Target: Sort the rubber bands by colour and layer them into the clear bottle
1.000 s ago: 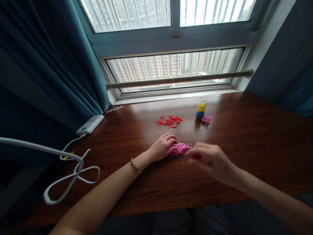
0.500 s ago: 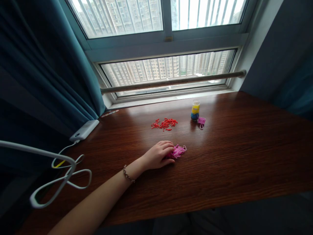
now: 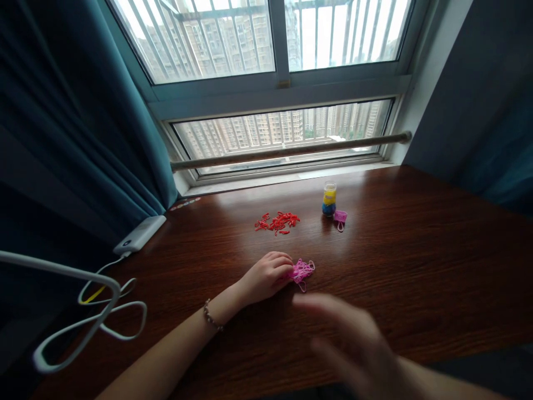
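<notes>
My left hand (image 3: 266, 275) rests on the wooden table (image 3: 416, 266), its curled fingers pressed on the left edge of a small heap of pink rubber bands (image 3: 302, 270). My right hand (image 3: 353, 347) is low in the picture, below and to the right of the pink heap and not touching it. It is smeared by motion, with fingers seemingly spread towards the left. A bead bracelet (image 3: 210, 318) circles my left wrist.
A scatter of red rubber bands (image 3: 277, 221) lies farther back. A small jar (image 3: 328, 199) with yellow and blue contents stands beside a pink lid (image 3: 340, 217). A white power bank (image 3: 139, 234) with white cables (image 3: 100, 311) sits left, by the teal curtain (image 3: 83, 122).
My right hand, out of view half a second ago, has come back in from the bottom right. The camera tilted slightly; my left hand stays on the pink bands.
</notes>
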{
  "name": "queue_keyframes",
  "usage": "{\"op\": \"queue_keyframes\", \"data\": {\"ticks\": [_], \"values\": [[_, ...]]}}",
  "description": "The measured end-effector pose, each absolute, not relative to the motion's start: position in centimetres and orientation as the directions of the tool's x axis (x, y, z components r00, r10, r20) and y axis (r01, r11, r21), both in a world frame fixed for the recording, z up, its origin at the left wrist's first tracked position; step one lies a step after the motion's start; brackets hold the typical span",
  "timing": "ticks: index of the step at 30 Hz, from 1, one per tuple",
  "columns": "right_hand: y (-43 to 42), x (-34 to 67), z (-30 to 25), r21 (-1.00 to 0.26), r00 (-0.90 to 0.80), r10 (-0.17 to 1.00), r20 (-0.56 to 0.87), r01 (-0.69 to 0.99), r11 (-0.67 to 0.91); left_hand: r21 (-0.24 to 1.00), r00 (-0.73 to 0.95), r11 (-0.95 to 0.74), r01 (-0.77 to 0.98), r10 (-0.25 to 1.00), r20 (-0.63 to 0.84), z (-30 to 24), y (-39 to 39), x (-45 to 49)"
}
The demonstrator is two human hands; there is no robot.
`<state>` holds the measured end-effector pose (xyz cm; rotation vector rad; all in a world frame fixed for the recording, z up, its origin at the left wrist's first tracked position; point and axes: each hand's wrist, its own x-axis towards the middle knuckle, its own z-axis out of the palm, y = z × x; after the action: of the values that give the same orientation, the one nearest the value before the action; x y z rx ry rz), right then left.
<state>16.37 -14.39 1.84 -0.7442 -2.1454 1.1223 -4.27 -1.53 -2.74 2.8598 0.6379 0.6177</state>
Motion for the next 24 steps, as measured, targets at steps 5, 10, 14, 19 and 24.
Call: {"op": "queue_keyframes", "data": {"ticks": [5,10,14,19,24], "values": [[1.2,22.0,0.3,-0.61,0.152,0.76,0.631,0.703,0.366,0.234,0.815,-0.892,0.386,0.449,0.367,-2.7,-1.3,-4.1],[9.1,23.5,-1.8,-0.479,0.228,0.773,0.591,0.871,0.109,0.258,0.785,-0.883,0.393,0.468,0.406,-2.3,-1.2,-4.3],[9.5,22.7,-1.8,-0.509,0.195,0.782,0.591,0.843,0.175,0.276,0.766,-0.871,0.407,0.49,0.416,-2.1,-1.1,-4.5],[5.9,20.3,0.0,-0.721,0.117,0.796,0.594,0.517,0.462,0.272,0.778,-0.857,0.438,0.513,0.362,-1.9,-0.4,-4.7],[-0.1,17.5,1.7,-0.766,-0.1,0.798,0.595,0.231,0.6,0.276,0.752,-0.847,0.455,0.531,0.39,-0.9,0.4,-5.0]]}}
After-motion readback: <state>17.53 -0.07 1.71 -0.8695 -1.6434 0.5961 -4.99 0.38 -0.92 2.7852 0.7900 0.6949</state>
